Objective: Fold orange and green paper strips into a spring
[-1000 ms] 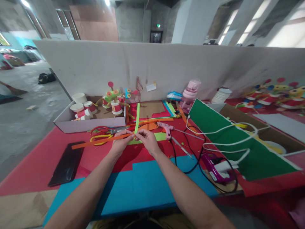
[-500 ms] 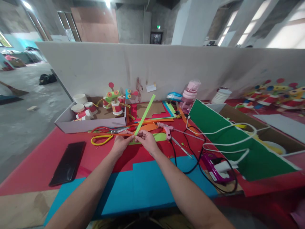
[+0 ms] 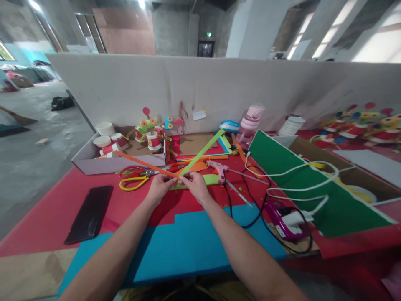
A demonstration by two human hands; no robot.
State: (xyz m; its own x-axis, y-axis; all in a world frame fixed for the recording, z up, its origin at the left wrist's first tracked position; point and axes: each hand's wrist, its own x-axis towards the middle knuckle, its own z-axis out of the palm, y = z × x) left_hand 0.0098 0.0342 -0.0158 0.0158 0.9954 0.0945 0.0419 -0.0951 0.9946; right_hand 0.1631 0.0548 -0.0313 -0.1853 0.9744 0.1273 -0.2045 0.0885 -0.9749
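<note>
An orange paper strip (image 3: 142,163) and a light green paper strip (image 3: 203,151) meet end to end between my fingertips, forming a wide V. My left hand (image 3: 160,186) is closed in a pinch on the orange strip near the joint. The green strip rises up and right from my right hand (image 3: 194,184), whose thumb and fingers pinch its lower end. My fingertips partly cover the join. Just beyond my hands lie yellow-handled scissors (image 3: 134,184) and a pink glue gun (image 3: 218,168).
Left stands a shallow box (image 3: 122,164) with paper cups and a cup figure; a black phone (image 3: 89,215) lies nearer. On the right are a green-sided box (image 3: 300,188), white cable and purple power strip (image 3: 286,221). Blue sheets (image 3: 188,251) cover the front edge.
The green strip has tilted further right. The orange strip's free end has swung up and left, widening into clear view. Both hands stay nearly in place, still pinching.
</note>
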